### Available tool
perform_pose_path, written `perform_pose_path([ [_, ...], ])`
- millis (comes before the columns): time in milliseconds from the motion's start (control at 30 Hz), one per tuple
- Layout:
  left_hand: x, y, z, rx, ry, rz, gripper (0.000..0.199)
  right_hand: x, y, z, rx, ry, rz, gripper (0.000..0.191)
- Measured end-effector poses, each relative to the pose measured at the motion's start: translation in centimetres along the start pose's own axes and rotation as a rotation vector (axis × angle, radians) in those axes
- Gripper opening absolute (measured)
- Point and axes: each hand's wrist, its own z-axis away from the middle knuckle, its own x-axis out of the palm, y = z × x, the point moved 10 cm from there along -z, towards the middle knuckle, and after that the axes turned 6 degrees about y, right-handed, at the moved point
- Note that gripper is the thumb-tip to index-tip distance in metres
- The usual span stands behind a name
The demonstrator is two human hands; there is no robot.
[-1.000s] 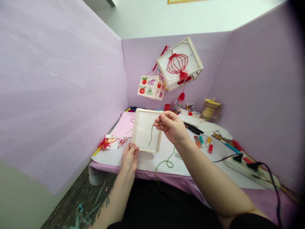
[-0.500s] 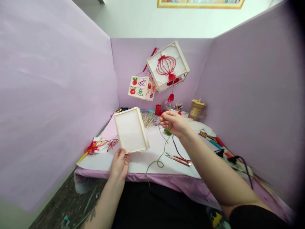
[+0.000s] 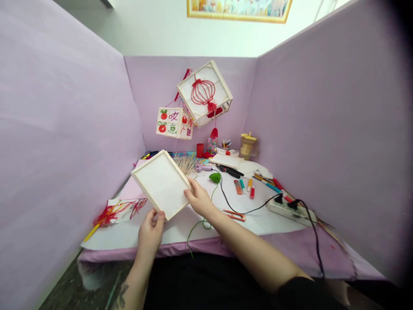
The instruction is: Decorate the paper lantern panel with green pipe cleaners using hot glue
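A white panel with a pale wooden frame (image 3: 162, 184) is held up tilted above the table's front part. My left hand (image 3: 151, 230) grips its bottom corner, thumb on the front. At its right edge my right hand (image 3: 200, 197) holds the frame between thumb and fingers. Green yarn (image 3: 190, 238) trails from a green ball (image 3: 214, 177) and passes behind my right hand. Orange-handled snips (image 3: 235, 215) lie beside my right forearm, partly hidden by it.
Two decorated box lanterns (image 3: 205, 92) hang at the back. A glue gun (image 3: 204, 168), black pliers (image 3: 230, 170) and markers (image 3: 245, 188) lie on the white-covered table (image 3: 106, 236). A power strip (image 3: 292, 211) is at right, red yarn (image 3: 108, 215) at left.
My right hand has come down and left from above the table and taken hold of the panel. The panel has tilted further. The view has swung to the right.
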Motion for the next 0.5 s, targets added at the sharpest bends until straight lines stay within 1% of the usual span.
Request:
perform_pose_path([
  [33, -0.4, 1.0, -0.6, 0.107, 0.020, -0.128, 0.031, 0.1, 0.3, 0.0, 0.005, 0.012, -0.020, 0.039],
  [67, -0.7, 2.0, -1.1, 0.201, 0.039, -0.185, 0.033, 0.1, 0.5, 0.0, 0.012, 0.012, -0.046, 0.035],
  [100, -0.6, 2.9, -1.6, 0.273, 0.044, -0.172, 0.035, 0.1, 0.6, -0.2, 0.019, 0.003, -0.071, 0.033],
  [167, -0.1, 3.9, -2.2, 0.340, 0.057, -0.014, 0.037, 0.2, 0.5, -0.9, 0.021, -0.059, -0.048, 0.032],
  [233, 0.4, 4.1, -2.5, 0.320, 0.097, 0.208, 0.038, 0.2, 0.5, -2.1, 0.016, -0.156, 0.112, 0.029],
  [300, 0.8, 3.7, -2.5, 0.280, 0.141, 0.376, 0.039, -0.5, 1.0, -4.3, 0.023, -0.211, 0.329, 0.030],
  [333, 1.0, 3.4, -2.4, 0.261, 0.152, 0.432, 0.040, -1.4, 1.5, -5.9, 0.036, -0.199, 0.413, 0.033],
  [367, 1.2, 3.1, -2.4, 0.242, 0.151, 0.472, 0.040, -2.4, 2.0, -7.6, 0.052, -0.161, 0.487, 0.034],
  [433, 1.1, 2.4, -2.6, 0.198, 0.153, 0.522, 0.040, -4.1, 3.5, -11.0, 0.093, -0.105, 0.660, 0.031],
  [500, 0.7, 1.5, -2.9, 0.147, 0.170, 0.567, 0.039, -4.9, 5.3, -13.6, 0.125, -0.110, 0.823, 0.030],
])
